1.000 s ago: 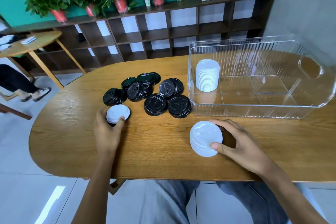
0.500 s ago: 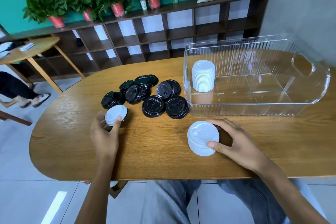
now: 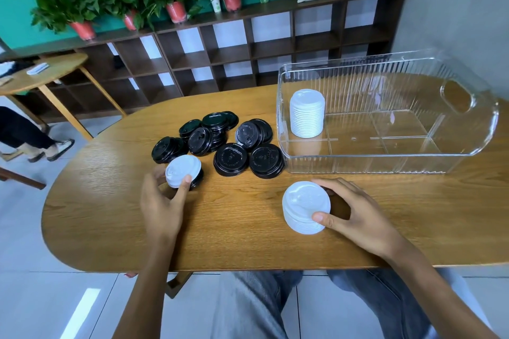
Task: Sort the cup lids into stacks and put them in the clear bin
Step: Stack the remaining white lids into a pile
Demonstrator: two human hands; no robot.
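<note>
Two hands are engaged on the wooden table. Left hand pinches a single white lid between thumb and fingers, tilted above a black lid at the near edge of the black lids. Right hand grips a short white stack resting on the table, thumb at its near side. Clear bin beyond holds a taller white stack in its left rear corner.

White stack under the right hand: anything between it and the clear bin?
Only the bin's own near wall. The white stack sits just before the clear bin; the table between them is bare. Lift it over the rim.
</note>
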